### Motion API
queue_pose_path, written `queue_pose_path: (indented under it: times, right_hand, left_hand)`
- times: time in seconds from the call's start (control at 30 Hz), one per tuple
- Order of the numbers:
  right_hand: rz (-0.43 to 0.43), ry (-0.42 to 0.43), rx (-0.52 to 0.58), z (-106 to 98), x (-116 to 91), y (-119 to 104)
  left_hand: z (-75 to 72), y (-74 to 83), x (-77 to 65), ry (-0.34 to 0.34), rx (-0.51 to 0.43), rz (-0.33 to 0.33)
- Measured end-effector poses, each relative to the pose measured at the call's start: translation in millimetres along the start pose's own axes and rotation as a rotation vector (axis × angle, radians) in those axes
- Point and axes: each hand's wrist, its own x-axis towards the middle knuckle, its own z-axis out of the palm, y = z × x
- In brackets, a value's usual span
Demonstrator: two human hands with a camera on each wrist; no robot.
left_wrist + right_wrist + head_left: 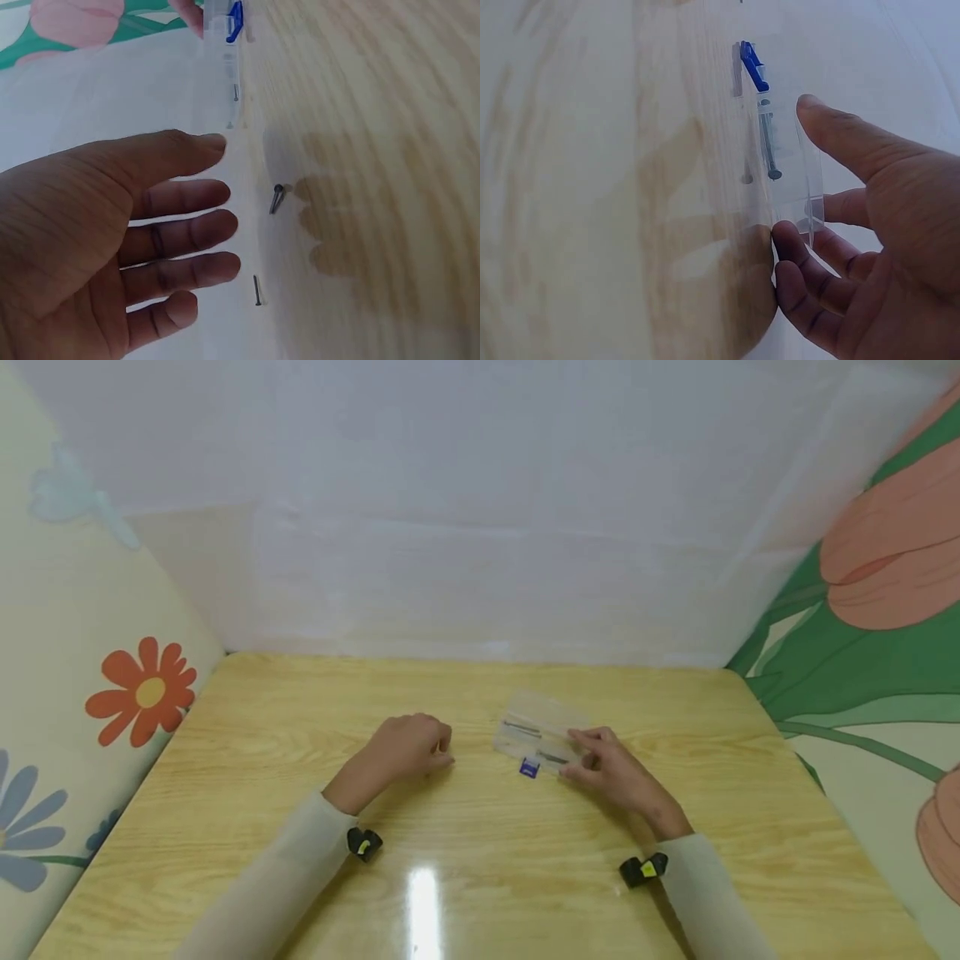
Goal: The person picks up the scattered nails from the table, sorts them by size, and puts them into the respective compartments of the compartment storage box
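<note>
A clear plastic box (543, 712) with a blue latch (529, 767) lies on the table. Several dark nails (769, 142) show inside it. At the box's right end my right hand (615, 770) holds it between the thumb and the fingers. My left hand (408, 747) hovers to the left of the box, its fingers loosely bent and holding nothing. In the left wrist view, two nails (277, 198) lie together on the table just beyond those fingers, and a single nail (257, 291) lies apart from them.
The wooden table (300, 693) reflects a bright light near its front. A white sheet (480, 527) hangs behind it, and flower-printed panels (885, 710) stand on both sides. Each wrist wears a black band (364, 843) with a small device.
</note>
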Motion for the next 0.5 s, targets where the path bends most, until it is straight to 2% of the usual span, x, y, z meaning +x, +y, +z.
queue_pose_path:
  times: [0.13, 0.27, 0.5]
  right_hand:
    - [0.000, 0.004, -0.004, -1, 0, 0]
    - [-0.013, 0.002, -0.013, -1, 0, 0]
    - [-0.029, -0.001, -0.013, 0, 0, 0]
  left_hand:
    - [0.5, -1.7, -12.1, -0.005, 0.003, -0.040]
    - [0.6, -0.2, -23.1, -0.006, 0.015, -0.052]
    - [3.7, 1.4, -33.5, 0.004, -0.017, -0.074]
